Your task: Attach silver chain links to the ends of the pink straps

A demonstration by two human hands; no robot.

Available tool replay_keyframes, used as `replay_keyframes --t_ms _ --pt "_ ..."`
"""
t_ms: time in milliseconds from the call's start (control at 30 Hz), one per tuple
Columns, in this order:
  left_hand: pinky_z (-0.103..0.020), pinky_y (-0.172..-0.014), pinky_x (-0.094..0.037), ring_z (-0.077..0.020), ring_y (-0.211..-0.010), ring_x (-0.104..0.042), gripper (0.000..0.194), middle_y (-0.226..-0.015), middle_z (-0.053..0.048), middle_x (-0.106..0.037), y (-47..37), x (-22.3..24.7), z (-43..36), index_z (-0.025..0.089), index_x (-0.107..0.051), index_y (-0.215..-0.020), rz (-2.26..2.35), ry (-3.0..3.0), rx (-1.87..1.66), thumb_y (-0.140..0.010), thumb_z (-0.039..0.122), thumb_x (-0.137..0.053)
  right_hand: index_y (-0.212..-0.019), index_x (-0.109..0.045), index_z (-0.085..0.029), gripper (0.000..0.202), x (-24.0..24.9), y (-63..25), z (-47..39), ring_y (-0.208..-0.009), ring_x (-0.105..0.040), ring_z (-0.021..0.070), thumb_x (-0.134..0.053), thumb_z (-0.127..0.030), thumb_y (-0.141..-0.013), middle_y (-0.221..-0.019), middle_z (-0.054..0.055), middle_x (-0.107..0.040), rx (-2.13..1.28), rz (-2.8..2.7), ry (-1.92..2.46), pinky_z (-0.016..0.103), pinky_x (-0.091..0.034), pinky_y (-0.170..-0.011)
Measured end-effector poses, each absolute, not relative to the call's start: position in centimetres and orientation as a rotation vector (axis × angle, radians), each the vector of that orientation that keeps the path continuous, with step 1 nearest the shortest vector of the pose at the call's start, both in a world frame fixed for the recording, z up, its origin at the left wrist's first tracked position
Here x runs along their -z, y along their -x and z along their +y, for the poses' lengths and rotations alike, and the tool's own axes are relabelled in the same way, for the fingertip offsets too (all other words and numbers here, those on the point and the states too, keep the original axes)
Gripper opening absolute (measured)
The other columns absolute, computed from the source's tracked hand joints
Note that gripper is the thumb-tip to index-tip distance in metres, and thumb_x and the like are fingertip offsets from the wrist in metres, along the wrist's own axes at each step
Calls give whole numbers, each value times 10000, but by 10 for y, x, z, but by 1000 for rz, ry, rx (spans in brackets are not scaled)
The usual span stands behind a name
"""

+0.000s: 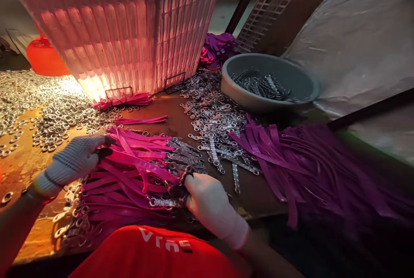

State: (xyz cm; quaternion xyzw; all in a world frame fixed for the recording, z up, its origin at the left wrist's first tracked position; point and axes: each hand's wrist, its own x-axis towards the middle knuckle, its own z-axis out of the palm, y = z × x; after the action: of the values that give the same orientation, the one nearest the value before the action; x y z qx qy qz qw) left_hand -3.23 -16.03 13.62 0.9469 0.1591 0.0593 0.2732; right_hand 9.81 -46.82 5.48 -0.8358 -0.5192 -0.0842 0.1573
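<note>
My left hand (76,157), in a grey knit glove with dark fingertips, is closed on the left end of a pink strap (142,163). That strap runs across to my right hand (210,204), in a white glove with dark fingertips, which pinches its other end by the metal links. Beneath both hands lies a pile of pink and purple straps (116,183), side by side. Short metal chains (189,155) extend from their right ends, and metal rings (74,222) lie at their left ends. My fingers partly hide the gripped ends.
Loose metal rings (61,118) are heaped at the left, near an orange lamp (47,56). Ribbed translucent panels (129,32) stand behind. A grey basin (268,101) holds chains, with more short chains (216,118) beside it. Purple straps (310,161) hang over the table's right edge.
</note>
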Motion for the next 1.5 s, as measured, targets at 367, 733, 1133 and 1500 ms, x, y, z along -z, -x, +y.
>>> replay_keyframes --t_ms 367,733,1133,1500 --pt "-125 -311 -323 -94 -481 -572 264 -706 -89 -659 2 -106 -241 62 -656 -954 730 -596 -13 -937 306 -558 -1002 -681 -5 276 12 -250 -462 -741 -622 281 -504 -152 -849 -855 242 -681 -15 -388 3032 337 -362 -612" --pt "-149 -395 -373 -101 -529 -612 268 -819 -92 -701 7 -82 -267 89 -643 -1063 654 -772 -49 -797 122 -644 -1111 -643 -129 348 -34 -178 -457 -971 -629 261 -426 -206 -850 -1041 149 -687 56 -823 2148 358 -470 -856" --pt "-185 -546 -446 -105 -637 -608 216 -770 -31 -688 14 -70 -286 127 -715 -943 477 -930 -200 -740 201 -713 -917 -650 -203 333 -79 -64 -417 -801 -613 220 -442 -80 -688 -884 72 -687 -50 -1196 2081 313 -485 -731" --pt "-156 -402 -304 -46 -430 -458 245 -618 15 -567 38 -74 -287 133 -614 -801 436 -848 -7 -762 341 -739 -1190 -629 -210 345 -81 -57 -415 -977 -621 246 -478 -229 -880 -1052 86 -690 -113 -881 1884 389 -498 -871"
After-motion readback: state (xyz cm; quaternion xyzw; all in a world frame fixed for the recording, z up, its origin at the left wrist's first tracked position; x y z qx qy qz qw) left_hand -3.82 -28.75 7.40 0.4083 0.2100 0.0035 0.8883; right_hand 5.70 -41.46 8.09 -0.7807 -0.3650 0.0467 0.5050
